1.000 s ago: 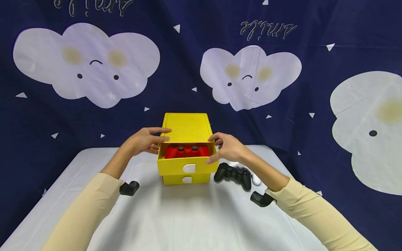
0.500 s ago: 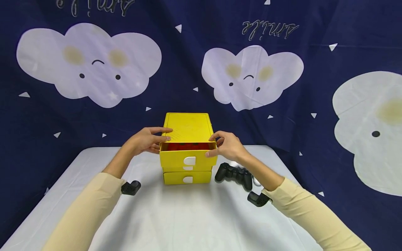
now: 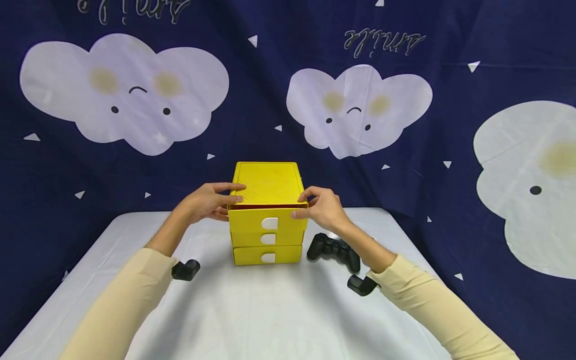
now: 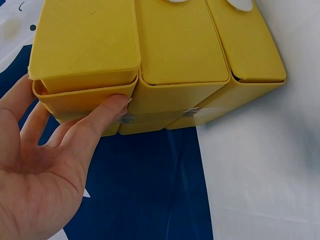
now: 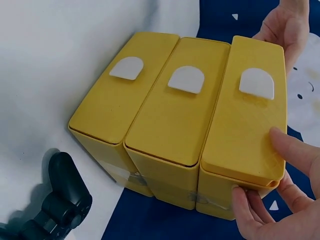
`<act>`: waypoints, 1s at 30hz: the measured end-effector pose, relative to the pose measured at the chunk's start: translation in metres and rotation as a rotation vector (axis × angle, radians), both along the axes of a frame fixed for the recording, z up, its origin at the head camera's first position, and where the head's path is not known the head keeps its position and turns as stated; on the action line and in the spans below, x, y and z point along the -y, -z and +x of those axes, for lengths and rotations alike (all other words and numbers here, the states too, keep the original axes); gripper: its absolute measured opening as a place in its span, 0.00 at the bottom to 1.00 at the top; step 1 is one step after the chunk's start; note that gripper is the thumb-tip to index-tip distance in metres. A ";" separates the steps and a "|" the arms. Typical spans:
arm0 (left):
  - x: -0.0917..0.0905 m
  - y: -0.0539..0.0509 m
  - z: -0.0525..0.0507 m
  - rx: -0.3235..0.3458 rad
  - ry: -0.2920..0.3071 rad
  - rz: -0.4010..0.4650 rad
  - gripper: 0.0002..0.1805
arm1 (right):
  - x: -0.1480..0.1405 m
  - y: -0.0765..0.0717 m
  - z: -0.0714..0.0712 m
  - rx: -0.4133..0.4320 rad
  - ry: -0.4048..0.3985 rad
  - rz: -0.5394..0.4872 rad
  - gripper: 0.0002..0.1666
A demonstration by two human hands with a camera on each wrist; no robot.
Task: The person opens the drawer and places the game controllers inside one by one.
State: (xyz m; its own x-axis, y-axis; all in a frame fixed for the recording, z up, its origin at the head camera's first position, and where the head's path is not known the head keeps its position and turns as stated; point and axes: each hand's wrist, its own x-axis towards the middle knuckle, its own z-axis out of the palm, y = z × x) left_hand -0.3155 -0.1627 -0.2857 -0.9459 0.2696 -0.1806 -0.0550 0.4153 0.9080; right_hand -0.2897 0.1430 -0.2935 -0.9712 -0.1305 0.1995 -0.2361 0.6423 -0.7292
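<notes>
A yellow cabinet of three stacked drawers (image 3: 267, 184) stands on the table, each drawer front bearing a white tab handle. Its top drawer (image 3: 247, 220) sticks out slightly, a narrow gap showing above the front; the contents are hidden. My left hand (image 3: 204, 204) rests on the cabinet's upper left edge, fairly straight fingers over the top and side. At the upper right corner my right hand (image 3: 325, 207) presses its thumb on the top drawer front, while its curled fingers touch the cabinet's top and side. The two lower drawers (image 5: 170, 120) sit flush.
A black game controller (image 3: 335, 250) lies on the white-covered table (image 3: 270, 315) right of the cabinet, partly under the right forearm. Behind the table hangs a dark blue cloth (image 3: 256, 125) with cloud prints. Black wrist devices (image 3: 185, 270) show below both sleeves.
The top drawer has slid inward under my right hand, hiding the red game controller inside it. My right hand moved slightly left with it; my left hand stayed in place.
</notes>
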 end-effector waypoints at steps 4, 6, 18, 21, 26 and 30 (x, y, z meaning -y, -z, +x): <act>0.002 -0.001 0.002 0.003 0.004 -0.005 0.32 | 0.003 0.004 0.000 -0.031 0.005 -0.019 0.20; 0.003 -0.002 0.003 0.003 0.005 -0.007 0.32 | 0.004 0.005 0.000 -0.045 0.007 -0.025 0.19; 0.000 -0.003 0.002 -0.013 0.021 -0.019 0.32 | 0.008 0.007 -0.003 -0.147 0.061 -0.029 0.18; 0.000 -0.003 0.001 -0.017 0.022 -0.025 0.32 | 0.009 0.008 -0.004 -0.166 0.068 -0.030 0.17; 0.001 -0.002 0.001 -0.011 0.021 -0.028 0.33 | 0.010 0.010 -0.003 -0.172 0.074 -0.034 0.17; 0.002 -0.002 0.002 -0.007 0.020 -0.023 0.33 | 0.011 0.012 -0.004 -0.178 0.073 -0.042 0.17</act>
State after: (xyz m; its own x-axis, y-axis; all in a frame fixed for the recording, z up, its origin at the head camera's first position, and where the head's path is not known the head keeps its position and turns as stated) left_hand -0.3136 -0.1644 -0.2840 -0.9416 0.2845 -0.1801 -0.0397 0.4374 0.8984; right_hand -0.2933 0.1318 -0.3054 -0.9265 -0.0488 0.3732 -0.3180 0.6320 -0.7067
